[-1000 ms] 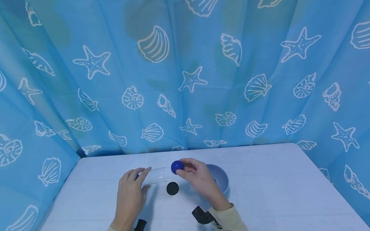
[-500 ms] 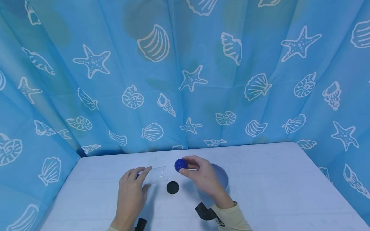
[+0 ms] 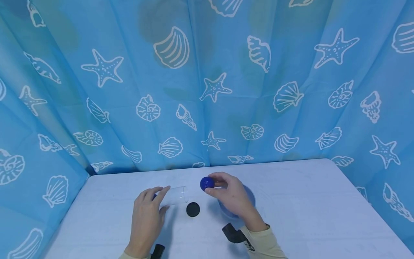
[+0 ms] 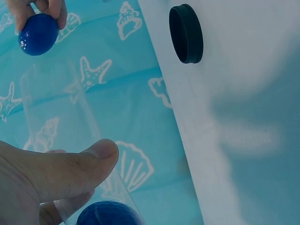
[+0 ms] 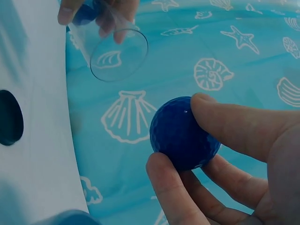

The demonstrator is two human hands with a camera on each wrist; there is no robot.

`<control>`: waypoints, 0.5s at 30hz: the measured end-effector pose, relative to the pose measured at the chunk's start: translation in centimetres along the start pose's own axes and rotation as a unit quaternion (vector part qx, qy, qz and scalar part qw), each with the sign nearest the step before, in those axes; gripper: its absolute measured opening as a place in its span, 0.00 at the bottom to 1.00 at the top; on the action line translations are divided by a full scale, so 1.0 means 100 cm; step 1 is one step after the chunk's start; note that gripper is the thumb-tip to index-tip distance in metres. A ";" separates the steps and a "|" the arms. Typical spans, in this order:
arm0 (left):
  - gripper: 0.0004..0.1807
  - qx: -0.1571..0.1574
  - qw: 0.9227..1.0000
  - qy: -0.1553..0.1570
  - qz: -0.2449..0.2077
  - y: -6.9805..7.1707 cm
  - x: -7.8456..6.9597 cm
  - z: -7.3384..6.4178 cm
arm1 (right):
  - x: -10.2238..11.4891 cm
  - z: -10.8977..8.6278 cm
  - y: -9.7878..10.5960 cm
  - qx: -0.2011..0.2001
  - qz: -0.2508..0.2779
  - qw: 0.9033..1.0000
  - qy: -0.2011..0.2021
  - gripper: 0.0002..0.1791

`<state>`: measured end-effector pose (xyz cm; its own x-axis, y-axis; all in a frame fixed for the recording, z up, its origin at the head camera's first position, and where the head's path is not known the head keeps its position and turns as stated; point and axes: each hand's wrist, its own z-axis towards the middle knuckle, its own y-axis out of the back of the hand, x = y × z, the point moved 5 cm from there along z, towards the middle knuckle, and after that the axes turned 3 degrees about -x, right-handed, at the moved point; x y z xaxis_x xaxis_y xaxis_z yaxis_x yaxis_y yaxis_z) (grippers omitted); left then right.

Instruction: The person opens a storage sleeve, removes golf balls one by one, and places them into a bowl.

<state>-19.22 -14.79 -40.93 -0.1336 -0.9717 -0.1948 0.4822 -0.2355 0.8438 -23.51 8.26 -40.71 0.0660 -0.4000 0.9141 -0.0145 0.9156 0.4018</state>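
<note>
My left hand (image 3: 145, 216) grips a clear tube (image 3: 176, 196) lying sideways above the table, its open mouth facing right. A blue golf ball (image 4: 110, 214) sits inside at the end near the fingers, partly hidden by them in the head view. Between thumb and fingertips, my right hand (image 3: 233, 194) pinches another dimpled blue golf ball (image 5: 185, 133). That ball is apart from the tube's mouth, a short way to its right. Below the gap between the hands, a round black lid (image 3: 193, 209) lies on the table.
Behind and under the right hand stands a blue bowl (image 3: 251, 200), partly covered by that hand. The white table (image 3: 310, 208) ends at a blue shell-print curtain (image 3: 226, 118) at the back and sides. Black camera mounts (image 3: 233, 233) sit at the wrists.
My right hand has drawn the golf ball to the right and slightly up, away from the tube's mouth. The left hand and the tube stay almost still.
</note>
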 end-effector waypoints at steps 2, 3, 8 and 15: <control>0.34 0.000 1.000 -0.001 0.000 0.000 0.000 0.000 | 0.000 0.000 0.002 -0.002 -0.005 1.000 -0.001 0.24; 0.34 -0.001 1.000 -0.002 0.000 0.000 -0.001 0.000 | 0.000 0.000 0.003 -0.002 -0.009 1.000 -0.001 0.24; 0.34 -0.003 1.000 -0.007 0.000 0.001 -0.002 0.001 | 0.001 -0.001 0.009 -0.011 -0.021 1.000 0.005 0.24; 0.34 0.002 1.000 -0.001 0.001 0.000 -0.002 0.000 | -0.001 0.000 0.017 -0.015 -0.037 0.999 -0.002 0.24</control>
<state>-19.23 -14.58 -40.91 -0.1345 -0.9721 -0.1919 0.4787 -0.2333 0.8464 -23.56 9.82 -40.13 0.0626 -0.4670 0.8820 0.0202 0.8842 0.4667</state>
